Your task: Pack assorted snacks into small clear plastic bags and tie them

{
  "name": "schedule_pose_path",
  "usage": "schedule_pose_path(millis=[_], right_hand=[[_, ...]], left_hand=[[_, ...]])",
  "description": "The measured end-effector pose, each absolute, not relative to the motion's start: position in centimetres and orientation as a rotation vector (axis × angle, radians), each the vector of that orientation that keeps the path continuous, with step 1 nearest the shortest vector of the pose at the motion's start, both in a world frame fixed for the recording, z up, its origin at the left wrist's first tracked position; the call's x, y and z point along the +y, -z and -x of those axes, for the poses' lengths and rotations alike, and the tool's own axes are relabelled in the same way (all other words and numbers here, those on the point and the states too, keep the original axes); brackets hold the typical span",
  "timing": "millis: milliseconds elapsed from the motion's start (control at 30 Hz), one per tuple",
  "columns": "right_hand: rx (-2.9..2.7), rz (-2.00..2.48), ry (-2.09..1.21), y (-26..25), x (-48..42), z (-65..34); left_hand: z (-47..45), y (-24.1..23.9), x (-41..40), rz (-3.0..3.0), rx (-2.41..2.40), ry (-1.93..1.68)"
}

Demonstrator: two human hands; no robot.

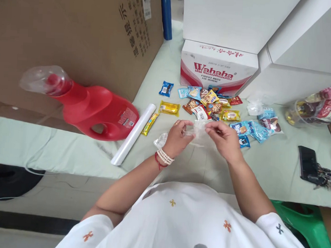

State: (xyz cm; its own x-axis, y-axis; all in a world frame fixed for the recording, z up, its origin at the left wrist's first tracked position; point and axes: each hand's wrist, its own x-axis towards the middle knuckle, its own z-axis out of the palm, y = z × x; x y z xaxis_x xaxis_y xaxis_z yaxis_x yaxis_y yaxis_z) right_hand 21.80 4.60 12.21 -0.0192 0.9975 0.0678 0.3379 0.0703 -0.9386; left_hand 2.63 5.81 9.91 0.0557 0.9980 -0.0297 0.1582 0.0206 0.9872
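Note:
My left hand [178, 136] and my right hand [223, 137] both pinch a thin clear plastic bag [197, 130] held between them just above the pale green surface [274, 163]. The fingers of both hands are closed on the film. A bead bracelet and a red string sit on my left wrist. Beyond my hands lies a scatter of several small snack packets [211, 104]. A yellow packet [169, 108] and a thin yellow bar [150, 124] lie to the left of them.
A roll of clear bags [134, 134] lies left of my hands, beside a red detergent jug [94, 111] on its side. A Wahaha carton [217, 67] stands behind the snacks. A black phone [307, 163] with keys [324, 177] and a clear jar [316, 108] are at the right.

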Motion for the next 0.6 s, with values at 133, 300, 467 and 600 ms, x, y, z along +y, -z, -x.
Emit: schedule_pose_path(millis=[133, 300, 467, 600], right_hand=[[-1.436, 1.45, -0.626, -12.3, 2.7, -23.3], [-1.195, 1.761, -0.934, -6.2, -2.2, -26.6], [-1.35, 1.928, -1.186, -3.3, -4.6, -29.6], [-1.485, 1.89, -1.119, -4.9, -3.3, -29.5]], left_hand=[[-1.6, -9.5, 6.7, -1.047, 1.293, -1.301], [-0.5, -5.2, 3.9, -0.632, 1.348, -1.077], [0.7, -5.0, 0.3, -1.634, 1.669, -0.795], [-1.0, -7.9, -0.4, -2.369, 1.398, -0.669]])
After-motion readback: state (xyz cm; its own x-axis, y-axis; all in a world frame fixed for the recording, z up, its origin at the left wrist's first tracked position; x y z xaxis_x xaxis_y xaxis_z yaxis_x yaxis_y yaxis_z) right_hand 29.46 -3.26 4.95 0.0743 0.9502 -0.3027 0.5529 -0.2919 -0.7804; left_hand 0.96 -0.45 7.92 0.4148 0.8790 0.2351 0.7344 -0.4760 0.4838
